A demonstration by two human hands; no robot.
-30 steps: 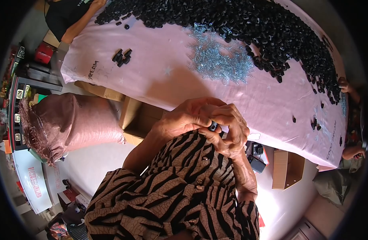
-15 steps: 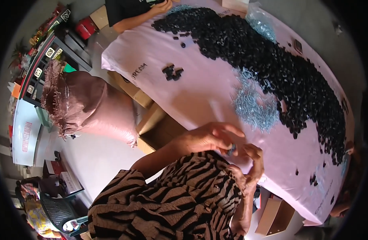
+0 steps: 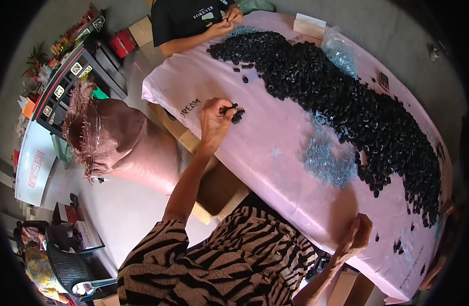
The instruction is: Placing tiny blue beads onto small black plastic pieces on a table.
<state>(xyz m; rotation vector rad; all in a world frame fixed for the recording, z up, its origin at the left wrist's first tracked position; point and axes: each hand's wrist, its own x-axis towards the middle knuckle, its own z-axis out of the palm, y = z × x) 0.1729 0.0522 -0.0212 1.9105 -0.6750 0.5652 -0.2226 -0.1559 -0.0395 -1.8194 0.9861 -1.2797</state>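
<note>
My left hand (image 3: 214, 125) reaches over the table's near left edge to a small group of black pieces (image 3: 238, 118). Its fingertips are pinched at a short black tube-like piece (image 3: 226, 108). Near the front edge on the right, my right hand (image 3: 358, 233) is curled closed above the pink cloth (image 3: 265, 135); what it holds, if anything, is hidden. A long heap of small black pieces (image 3: 316, 66) runs across the table. In front of its middle lies a pile of small shiny silvery metal parts (image 3: 326, 158).
A co-worker's hands (image 3: 229, 23) are busy at the far left end. A clear bag of silvery parts (image 3: 341, 58) and a phone (image 3: 383, 80) lie behind the heap. Left of the table stands a large brownish-pink sack (image 3: 127, 132); open cardboard boxes (image 3: 221, 191) sit below the edge.
My hands have moved apart from near my body. The left went forward and left to the small black group; the right went right over the cloth. The view has shifted slightly.
</note>
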